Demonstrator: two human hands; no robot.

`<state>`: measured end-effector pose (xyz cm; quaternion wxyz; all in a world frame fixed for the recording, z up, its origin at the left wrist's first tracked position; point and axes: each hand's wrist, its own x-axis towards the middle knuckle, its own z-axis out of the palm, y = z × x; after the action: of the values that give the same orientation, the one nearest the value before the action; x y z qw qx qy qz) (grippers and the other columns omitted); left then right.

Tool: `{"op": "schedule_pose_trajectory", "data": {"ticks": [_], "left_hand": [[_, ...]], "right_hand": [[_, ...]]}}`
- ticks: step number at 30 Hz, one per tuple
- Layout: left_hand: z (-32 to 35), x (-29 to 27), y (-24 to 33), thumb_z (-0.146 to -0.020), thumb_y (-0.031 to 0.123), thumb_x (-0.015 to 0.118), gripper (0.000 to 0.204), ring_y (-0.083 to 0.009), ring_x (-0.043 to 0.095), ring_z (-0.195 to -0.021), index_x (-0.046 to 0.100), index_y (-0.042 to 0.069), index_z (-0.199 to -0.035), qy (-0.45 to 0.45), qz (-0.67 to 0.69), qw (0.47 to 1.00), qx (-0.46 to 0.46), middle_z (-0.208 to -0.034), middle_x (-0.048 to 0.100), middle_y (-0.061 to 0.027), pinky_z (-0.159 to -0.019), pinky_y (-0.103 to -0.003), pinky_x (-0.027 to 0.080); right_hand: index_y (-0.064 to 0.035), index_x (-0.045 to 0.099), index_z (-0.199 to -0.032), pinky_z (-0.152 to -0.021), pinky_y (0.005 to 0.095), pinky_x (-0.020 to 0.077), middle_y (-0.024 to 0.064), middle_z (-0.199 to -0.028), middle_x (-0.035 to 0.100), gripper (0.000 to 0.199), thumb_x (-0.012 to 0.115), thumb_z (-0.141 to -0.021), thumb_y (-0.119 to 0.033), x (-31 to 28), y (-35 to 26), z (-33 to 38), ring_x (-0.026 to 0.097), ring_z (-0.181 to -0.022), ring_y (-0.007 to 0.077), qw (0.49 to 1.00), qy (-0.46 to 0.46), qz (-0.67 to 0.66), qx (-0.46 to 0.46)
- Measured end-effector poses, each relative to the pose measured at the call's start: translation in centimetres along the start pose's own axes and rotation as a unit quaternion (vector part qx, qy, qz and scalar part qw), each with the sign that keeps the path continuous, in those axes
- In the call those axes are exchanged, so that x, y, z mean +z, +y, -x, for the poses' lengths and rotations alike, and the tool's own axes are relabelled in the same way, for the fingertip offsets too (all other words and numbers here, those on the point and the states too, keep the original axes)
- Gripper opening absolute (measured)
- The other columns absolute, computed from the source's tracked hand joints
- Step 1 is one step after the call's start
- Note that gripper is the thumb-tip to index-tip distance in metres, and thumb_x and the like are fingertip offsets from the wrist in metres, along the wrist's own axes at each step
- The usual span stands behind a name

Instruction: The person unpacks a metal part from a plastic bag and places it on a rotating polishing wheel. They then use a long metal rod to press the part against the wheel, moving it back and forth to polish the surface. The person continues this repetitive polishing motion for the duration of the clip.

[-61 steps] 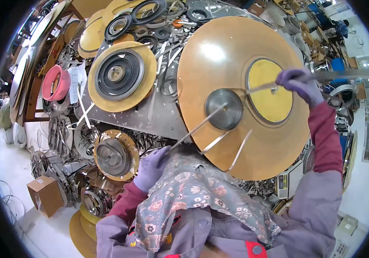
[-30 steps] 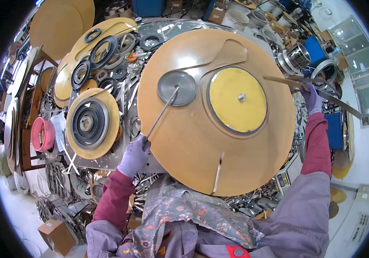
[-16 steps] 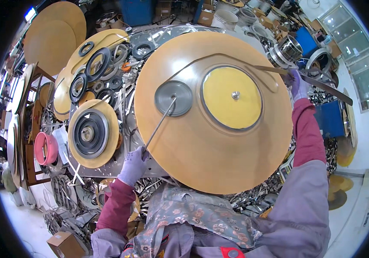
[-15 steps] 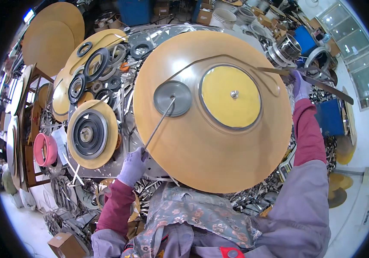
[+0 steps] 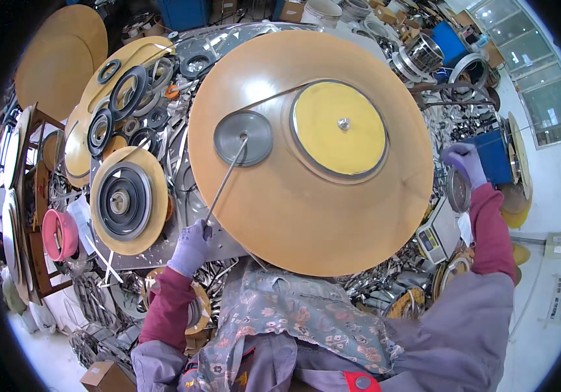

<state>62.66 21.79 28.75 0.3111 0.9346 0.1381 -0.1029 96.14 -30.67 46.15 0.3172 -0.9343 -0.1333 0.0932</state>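
My left hand (image 5: 191,247), in a pale purple glove, is closed around a thin metal rod (image 5: 223,183). The rod's far end meets the middle of a grey round disc (image 5: 254,153) over a large tan round sheet (image 5: 333,228). A yellow disc (image 5: 333,124) with a dark rim and a central metal fastener sits on the sheet. Between the two discs runs a narrow dark band (image 5: 274,96). Past the sheet's right edge, my gloved right hand (image 5: 465,162) has curled fingers; what they hold, if anything, I cannot make out. A bent brownish strip (image 5: 454,87) lies beyond it.
Black rings (image 5: 129,93) and a tan disc carrying a dark stepped wheel (image 5: 119,203) lie at left. A pink ring-shaped container (image 5: 60,235) stands farther left. Metal scraps surround the table. A blue box (image 5: 493,157) and a small device with a display (image 5: 432,242) are at right.
My right hand has moved down and away from the flat strip it held. The strip no longer lies across the sheet's right side. My left hand still holds the rod on the grey disc.
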Motion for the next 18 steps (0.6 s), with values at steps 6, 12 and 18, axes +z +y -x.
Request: {"op": "schedule_pose_trajectory", "data": {"ticks": [6,12,18], "left_hand": [[0.4,0.2,-1.2,-0.089,0.016,0.05,0.017,-0.0408,0.06,-0.073,0.054,0.0,-0.095,0.008,-0.01,1.0,0.02,-0.075,0.06,-0.0238,-0.065,-0.049,0.046],[1.3,-1.1,0.6,-0.087,0.015,0.053,0.016,-0.0413,0.06,-0.074,0.054,-0.001,-0.092,0.023,0.033,0.999,-0.013,-0.074,0.06,-0.0242,-0.066,-0.049,0.045],[-0.5,-1.1,2.1,-0.086,0.013,0.053,0.015,-0.0436,0.058,-0.077,0.053,-0.001,-0.088,0.014,0.06,0.997,-0.047,-0.076,0.059,-0.0258,-0.067,-0.051,0.044]], "right_hand": [[0.0021,0.064,-0.075,-0.063,0.0247,0.0473,0.0059,-0.074,0.063,0.01,0.066,-0.071,-0.007,7.6,-11.3,2.7,0.058,-0.067,0.0125,0.955,-0.242,-0.171,-0.032],[0.0025,0.065,-0.077,-0.062,0.0231,0.0454,0.0052,-0.076,0.063,0.014,0.066,-0.071,-0.01,14.5,-20.2,-6.2,0.056,-0.068,0.0099,0.9,-0.338,-0.196,-0.191],[0.0018,0.065,-0.071,-0.061,0.0239,0.0462,0.0058,-0.067,0.063,0.013,0.061,-0.066,-0.009,15.2,-24.8,-14.7,0.057,-0.065,0.0109,0.881,-0.372,-0.076,-0.282]]}}
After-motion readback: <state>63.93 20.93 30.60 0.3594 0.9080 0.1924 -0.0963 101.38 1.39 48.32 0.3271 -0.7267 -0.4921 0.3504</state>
